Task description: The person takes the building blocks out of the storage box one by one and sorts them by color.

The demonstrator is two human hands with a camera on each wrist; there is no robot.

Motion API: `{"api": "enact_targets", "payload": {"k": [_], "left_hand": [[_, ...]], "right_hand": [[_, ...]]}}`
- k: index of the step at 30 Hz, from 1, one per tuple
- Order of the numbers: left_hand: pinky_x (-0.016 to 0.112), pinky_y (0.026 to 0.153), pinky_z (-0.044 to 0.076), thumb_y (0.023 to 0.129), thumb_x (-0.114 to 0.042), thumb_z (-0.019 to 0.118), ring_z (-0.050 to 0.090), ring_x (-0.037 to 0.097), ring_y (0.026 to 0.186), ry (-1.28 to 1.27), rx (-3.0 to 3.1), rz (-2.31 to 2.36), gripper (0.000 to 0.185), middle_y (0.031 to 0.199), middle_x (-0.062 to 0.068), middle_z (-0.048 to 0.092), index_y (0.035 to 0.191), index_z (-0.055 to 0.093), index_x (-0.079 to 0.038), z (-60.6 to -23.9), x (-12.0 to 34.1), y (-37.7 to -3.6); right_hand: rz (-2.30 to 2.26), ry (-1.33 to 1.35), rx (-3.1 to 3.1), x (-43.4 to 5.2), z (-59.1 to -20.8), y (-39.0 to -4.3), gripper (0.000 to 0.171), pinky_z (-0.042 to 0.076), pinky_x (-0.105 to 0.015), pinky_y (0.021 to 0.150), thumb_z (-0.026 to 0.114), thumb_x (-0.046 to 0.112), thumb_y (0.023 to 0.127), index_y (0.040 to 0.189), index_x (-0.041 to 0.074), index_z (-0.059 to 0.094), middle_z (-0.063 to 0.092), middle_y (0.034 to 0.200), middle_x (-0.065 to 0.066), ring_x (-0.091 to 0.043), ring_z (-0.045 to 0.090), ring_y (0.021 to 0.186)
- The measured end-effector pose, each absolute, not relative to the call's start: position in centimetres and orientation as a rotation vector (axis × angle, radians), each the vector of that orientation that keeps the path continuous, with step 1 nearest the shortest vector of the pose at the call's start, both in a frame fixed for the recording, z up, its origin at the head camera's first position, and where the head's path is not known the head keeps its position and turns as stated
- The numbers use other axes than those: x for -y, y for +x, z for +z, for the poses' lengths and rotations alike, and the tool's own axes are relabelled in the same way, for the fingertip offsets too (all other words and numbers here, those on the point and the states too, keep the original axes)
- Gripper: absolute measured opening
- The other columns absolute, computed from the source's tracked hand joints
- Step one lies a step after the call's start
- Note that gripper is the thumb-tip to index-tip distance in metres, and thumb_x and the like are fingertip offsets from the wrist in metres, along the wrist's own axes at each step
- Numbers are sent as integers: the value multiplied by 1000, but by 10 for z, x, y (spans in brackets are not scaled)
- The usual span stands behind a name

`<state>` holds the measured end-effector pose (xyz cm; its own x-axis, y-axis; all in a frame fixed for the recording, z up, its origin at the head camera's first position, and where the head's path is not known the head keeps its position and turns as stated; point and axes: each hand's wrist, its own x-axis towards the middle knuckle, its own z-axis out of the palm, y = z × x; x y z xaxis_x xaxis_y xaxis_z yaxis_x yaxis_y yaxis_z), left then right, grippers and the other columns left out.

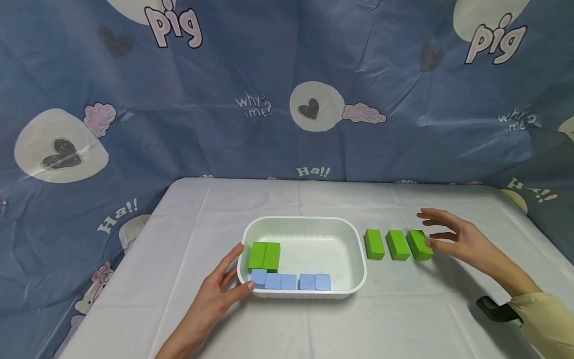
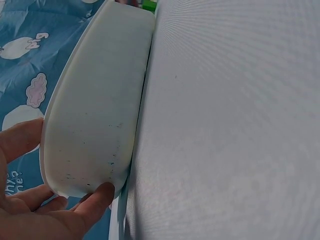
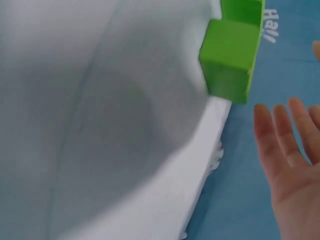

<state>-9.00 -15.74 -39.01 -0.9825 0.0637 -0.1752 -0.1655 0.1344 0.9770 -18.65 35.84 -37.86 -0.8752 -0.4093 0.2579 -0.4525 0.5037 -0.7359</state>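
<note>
Our left hand [image 1: 215, 294] steadies the white tray [image 1: 354, 249], thumb on its corner; our spread right hand [image 1: 457, 239] seemingly touches the nearest green block [image 1: 419, 244], which a careless nudge could topple.

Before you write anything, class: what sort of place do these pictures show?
Probably a makeshift tabletop setup indoors rather than a lived-in room: a table under a white cloth, a blue cartoon sheet hung as backdrop, and a white tray with coloured blocks.

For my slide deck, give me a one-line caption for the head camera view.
Left hand steadies a white tray of green and blue blocks while the right hand reaches the nearest green block.
</note>
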Motion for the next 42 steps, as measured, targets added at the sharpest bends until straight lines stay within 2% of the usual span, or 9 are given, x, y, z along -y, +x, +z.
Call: {"api": "enact_targets", "payload": {"k": [6, 13, 22, 30, 42], "left_hand": [[40, 107, 38, 87, -22, 76, 31, 23, 142, -61, -2235, 1947, 76, 159, -2, 21, 151, 36, -33, -391, 158, -89], [43, 109, 35, 93, -16, 69, 34, 22, 141, -9, -2175, 1975, 69, 158, 0, 25, 151, 35, -32, -389, 160, -88], [35, 107, 37, 95, -13, 65, 38, 19, 138, -11, -2135, 1988, 66, 156, 0, 29, 152, 35, -28, -387, 163, -88], [27, 102, 42, 95, -14, 66, 39, 19, 138, 3, -2097, 2014, 66, 156, -2, 30, 152, 35, -28, -387, 164, -89], [28, 99, 46, 95, -9, 63, 45, 24, 132, -35, -2019, 2077, 63, 150, 13, 39, 150, 37, -25, -387, 163, -89]], "right_hand": [[1315, 776, 2645, -341, -368, -184, 65, 50, -17, 88, 70, -3, 89, 146, 12, 45, 52, 138, -11, -12, 53, 119], [1355, 833, 2662, -321, -361, -182, 59, 48, -17, 91, 67, 0, 92, 146, 13, 45, 53, 138, -3, -13, 55, 119], [1370, 872, 2682, -296, -352, -179, 54, 47, -18, 93, 64, 3, 95, 144, 16, 46, 52, 139, -2, -21, 55, 121], [1373, 875, 2723, -277, -346, -176, 50, 49, -23, 94, 66, 11, 96, 142, 25, 49, 52, 139, 5, -20, 55, 121], [1408, 958, 2752, -251, -342, -170, 43, 53, -29, 91, 63, 15, 98, 139, 24, 52, 53, 137, 7, -25, 57, 118]]}}
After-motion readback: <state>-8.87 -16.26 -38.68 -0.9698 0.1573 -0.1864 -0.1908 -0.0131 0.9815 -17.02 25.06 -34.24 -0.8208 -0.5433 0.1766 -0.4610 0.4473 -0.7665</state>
